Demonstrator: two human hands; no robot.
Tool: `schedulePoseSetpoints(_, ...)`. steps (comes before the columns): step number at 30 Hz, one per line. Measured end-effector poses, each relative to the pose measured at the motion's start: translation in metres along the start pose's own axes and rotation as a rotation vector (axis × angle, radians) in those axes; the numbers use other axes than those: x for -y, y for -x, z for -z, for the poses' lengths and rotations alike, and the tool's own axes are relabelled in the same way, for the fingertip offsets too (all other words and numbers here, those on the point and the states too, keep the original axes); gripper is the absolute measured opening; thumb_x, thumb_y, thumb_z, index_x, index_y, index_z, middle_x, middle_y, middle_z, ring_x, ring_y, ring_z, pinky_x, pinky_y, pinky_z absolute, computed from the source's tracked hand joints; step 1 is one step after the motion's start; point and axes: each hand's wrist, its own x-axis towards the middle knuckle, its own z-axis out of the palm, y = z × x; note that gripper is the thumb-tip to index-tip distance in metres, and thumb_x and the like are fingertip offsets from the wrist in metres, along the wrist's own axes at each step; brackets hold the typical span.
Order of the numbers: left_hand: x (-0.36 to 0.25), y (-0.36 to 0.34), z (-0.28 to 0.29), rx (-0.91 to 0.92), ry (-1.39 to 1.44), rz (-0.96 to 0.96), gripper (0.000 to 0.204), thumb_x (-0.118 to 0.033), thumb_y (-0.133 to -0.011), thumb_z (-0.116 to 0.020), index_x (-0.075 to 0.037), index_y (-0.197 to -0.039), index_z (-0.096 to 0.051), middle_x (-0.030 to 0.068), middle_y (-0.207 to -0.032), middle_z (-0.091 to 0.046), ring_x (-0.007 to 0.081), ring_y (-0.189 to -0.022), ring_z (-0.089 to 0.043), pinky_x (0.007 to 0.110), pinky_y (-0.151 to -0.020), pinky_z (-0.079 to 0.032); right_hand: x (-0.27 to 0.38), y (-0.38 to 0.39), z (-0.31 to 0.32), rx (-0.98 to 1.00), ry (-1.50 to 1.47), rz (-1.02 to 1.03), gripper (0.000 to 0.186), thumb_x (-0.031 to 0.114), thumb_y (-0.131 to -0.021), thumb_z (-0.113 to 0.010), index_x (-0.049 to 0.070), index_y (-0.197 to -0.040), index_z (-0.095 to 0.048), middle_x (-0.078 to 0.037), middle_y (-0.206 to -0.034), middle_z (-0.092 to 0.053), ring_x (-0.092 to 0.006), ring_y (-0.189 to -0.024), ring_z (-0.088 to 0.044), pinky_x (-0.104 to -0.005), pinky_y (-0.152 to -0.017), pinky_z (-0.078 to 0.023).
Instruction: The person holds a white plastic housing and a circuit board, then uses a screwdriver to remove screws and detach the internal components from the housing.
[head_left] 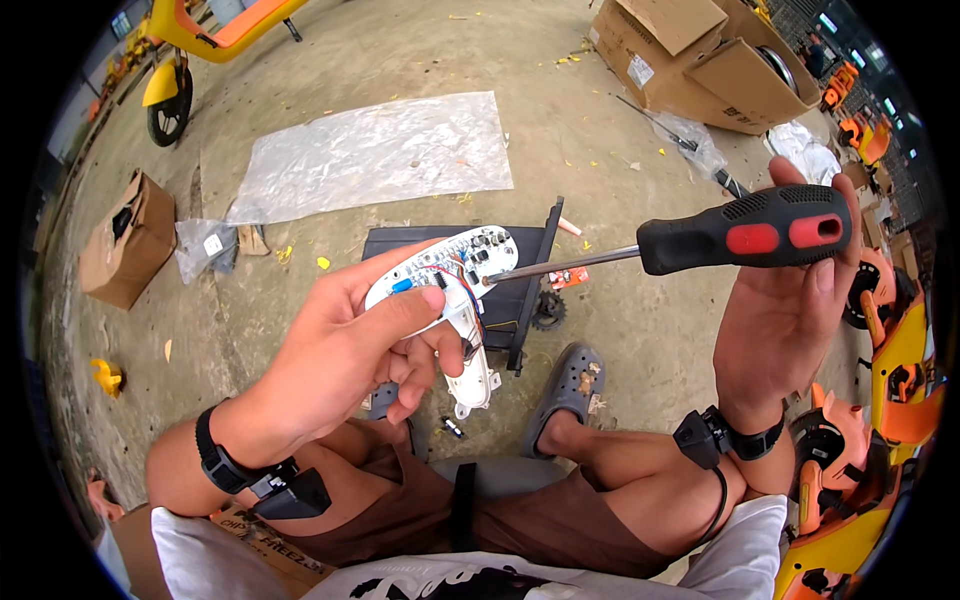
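Observation:
My left hand (pixel 345 325) grips a white circuit board (pixel 415 268), thumb pressed on its front and fingers curled underneath. The board has a rounded end, small components and thin red and blue wires. Below it hangs a white plastic housing piece (pixel 470 382), next to my fingers; how it is attached is hard to make out. In my right hand (pixel 775 320) is a screwdriver (pixel 740 232) with a black and red handle, held between thumb and fingers near its butt end. Its shaft points left, the tip at the board's right edge, apparently touching it.
Beneath the board lies a dark flat panel (pixel 400 243), with a small gear (pixel 549 310) beside it. Clear plastic sheeting (pixel 375 155) covers ground farther off. Cardboard boxes (pixel 130 240) stand left and far right. Orange and yellow scooter parts (pixel 830 455) crowd the right side.

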Motion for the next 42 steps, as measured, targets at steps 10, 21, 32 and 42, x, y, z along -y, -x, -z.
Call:
schedulePoseSetpoints(10, 0.003, -0.001, 0.002, 0.002, -0.014, -0.027, 0.043, -0.012, -0.098, -0.047, -0.001, -0.139, -0.041, 0.0117, -0.077, -0.064, 0.0113, -0.048, -0.053, 0.023, -0.042, -0.043, -0.004, 0.002, 0.002, -0.039, 0.122, -0.051, 0.086, 0.051, -0.085, -0.064, 0.004, -0.145, -0.026, -0.012, -0.128, -0.051, -0.0199, -0.114, -0.055, -0.0384, -0.099, -0.044)
schedulePoseSetpoints(21, 0.005, -0.001, 0.002, -0.022, -0.008, -0.032, 0.042, -0.012, -0.099, -0.047, -0.002, -0.139, -0.041, 0.0122, -0.076, -0.063, 0.0108, -0.049, -0.053, 0.023, -0.041, -0.042, 0.010, -0.001, -0.006, 0.146, 0.107, -0.096, 0.080, 0.040, -0.091, -0.059, 0.001, -0.147, -0.017, -0.024, -0.131, -0.049, -0.0243, -0.103, -0.062, -0.0309, -0.074, -0.056)
schedulePoseSetpoints(32, 0.004, -0.001, 0.002, -0.034, -0.028, -0.038, 0.043, -0.012, -0.098, -0.047, -0.002, -0.140, -0.040, 0.0119, -0.077, -0.064, 0.0106, -0.049, -0.053, 0.023, -0.041, -0.043, 0.007, 0.000, -0.006, 0.122, 0.122, -0.045, 0.080, 0.041, -0.090, -0.062, 0.001, -0.145, -0.020, -0.025, -0.126, -0.052, -0.0250, -0.097, -0.066, -0.0289, -0.064, -0.057)
schedulePoseSetpoints(42, 0.005, -0.001, 0.000, -0.024, -0.074, -0.066, 0.044, -0.012, -0.099, -0.047, -0.003, -0.141, -0.039, 0.0125, -0.079, -0.064, 0.0091, -0.050, -0.053, 0.022, -0.042, -0.043, -0.003, 0.002, 0.001, 0.073, 0.101, -0.040, 0.070, 0.042, -0.092, -0.060, 0.002, -0.140, -0.029, -0.022, -0.122, -0.055, -0.0225, -0.089, -0.066, -0.0276, -0.061, -0.054)
